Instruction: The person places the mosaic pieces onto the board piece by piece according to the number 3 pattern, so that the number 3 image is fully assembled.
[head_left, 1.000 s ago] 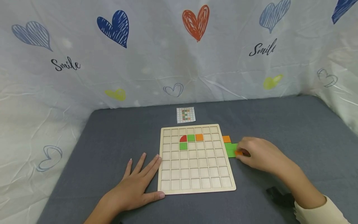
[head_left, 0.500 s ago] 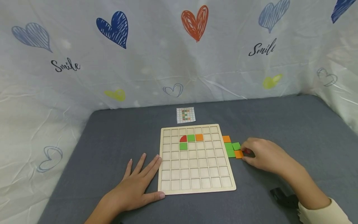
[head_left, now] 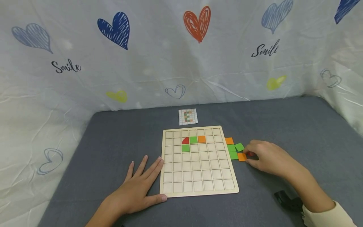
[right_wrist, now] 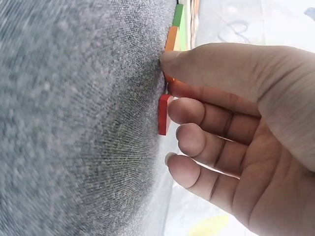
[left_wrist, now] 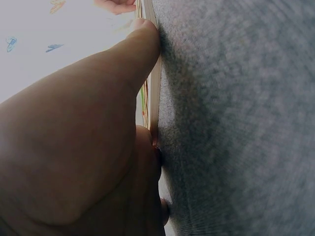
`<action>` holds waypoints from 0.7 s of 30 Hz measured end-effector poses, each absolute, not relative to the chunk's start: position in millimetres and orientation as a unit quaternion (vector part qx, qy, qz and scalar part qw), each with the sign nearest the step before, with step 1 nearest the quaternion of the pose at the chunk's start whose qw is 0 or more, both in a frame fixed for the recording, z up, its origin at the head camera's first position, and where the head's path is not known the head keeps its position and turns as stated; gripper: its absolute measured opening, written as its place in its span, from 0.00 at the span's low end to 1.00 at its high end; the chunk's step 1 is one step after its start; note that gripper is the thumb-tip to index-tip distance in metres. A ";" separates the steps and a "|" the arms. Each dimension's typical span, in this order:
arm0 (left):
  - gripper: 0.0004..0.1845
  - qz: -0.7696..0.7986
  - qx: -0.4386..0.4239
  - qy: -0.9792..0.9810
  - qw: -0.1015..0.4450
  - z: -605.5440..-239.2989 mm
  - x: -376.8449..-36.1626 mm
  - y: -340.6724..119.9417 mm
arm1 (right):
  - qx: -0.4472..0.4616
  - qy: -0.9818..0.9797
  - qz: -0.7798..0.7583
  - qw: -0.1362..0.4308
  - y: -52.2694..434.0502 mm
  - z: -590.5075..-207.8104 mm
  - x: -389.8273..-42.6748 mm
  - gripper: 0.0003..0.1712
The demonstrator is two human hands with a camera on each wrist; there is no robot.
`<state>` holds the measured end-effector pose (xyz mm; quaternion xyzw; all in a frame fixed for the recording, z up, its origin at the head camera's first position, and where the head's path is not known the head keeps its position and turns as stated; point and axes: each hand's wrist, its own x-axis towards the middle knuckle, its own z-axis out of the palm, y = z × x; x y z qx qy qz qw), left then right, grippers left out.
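A wooden grid board (head_left: 198, 193) lies on the grey cloth. On it sit a red quarter-circle tile (head_left: 186, 140), two green tiles (head_left: 193, 139) and an orange tile (head_left: 202, 139). My left hand (head_left: 136, 189) lies flat beside the board's left edge, its thumb (left_wrist: 140, 44) against the rim. To the board's right, my right hand (head_left: 266, 157) curls over a small red tile (right_wrist: 164, 114), pinching it between thumb and forefinger on the cloth. Loose orange tiles (head_left: 242, 156) and green tiles (head_left: 233, 155) lie between that hand and the board.
A small pattern card (head_left: 188, 116) lies behind the board. A black object (head_left: 286, 201) sits by my right forearm. A white sheet with printed hearts (head_left: 181, 56) walls the table at the back and both sides.
My right hand has drawn slightly right, uncovering a green tile and an orange tile; the green one now sits a little askew. The left hand has not moved.
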<state>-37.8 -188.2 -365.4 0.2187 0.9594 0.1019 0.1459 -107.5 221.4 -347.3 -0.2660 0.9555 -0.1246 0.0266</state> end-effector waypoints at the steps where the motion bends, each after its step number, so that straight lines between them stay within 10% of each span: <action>1: 0.49 0.103 0.219 0.959 0.145 -365.3 -37.7 -188.2 | -0.268 0.955 -0.124 0.027 221.7 -347.4 -107.6 0.11; 21: 0.49 0.100 0.223 0.960 0.137 -363.1 -35.9 -188.0 | -0.279 0.949 -0.143 0.034 220.0 -344.1 -105.6 0.08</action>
